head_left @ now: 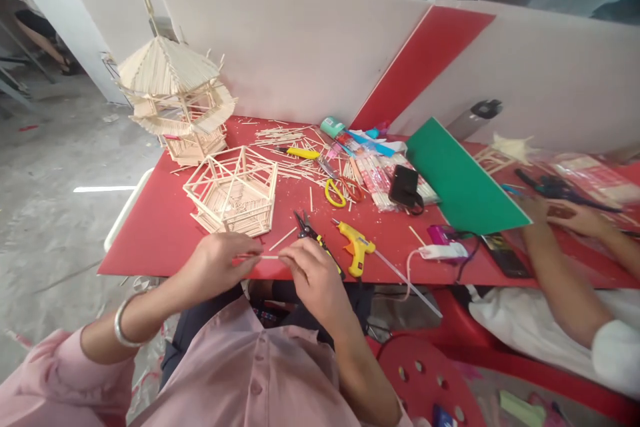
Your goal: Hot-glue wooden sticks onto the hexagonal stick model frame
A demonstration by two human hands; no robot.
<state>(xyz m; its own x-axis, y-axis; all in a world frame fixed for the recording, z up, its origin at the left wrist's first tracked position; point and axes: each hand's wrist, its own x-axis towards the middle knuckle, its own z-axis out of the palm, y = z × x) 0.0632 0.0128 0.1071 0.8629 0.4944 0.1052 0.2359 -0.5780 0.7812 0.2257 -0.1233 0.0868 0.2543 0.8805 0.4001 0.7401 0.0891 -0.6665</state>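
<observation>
My left hand [217, 265] and my right hand [313, 277] pinch the two ends of a thin wooden stick [267, 257] just above the near edge of the red table [165, 233]. Both hands are closed on it. In front of my left hand sits a hexagonal stick frame [233, 193]. Behind that stands a two-tiered stick pagoda [175, 103]. Small pliers [307, 227] and a yellow glue gun [356, 247] lie right beyond my right hand.
Loose sticks [290, 147], yellow and orange scissors [340, 192], stick packets [375, 177], a black pouch [404, 185], a green sheet [460, 180] and phones lie on the table. Another person's arms [565, 260] rest at the right. White partition boards [300, 40] back the table. A red stool [425, 380] is below.
</observation>
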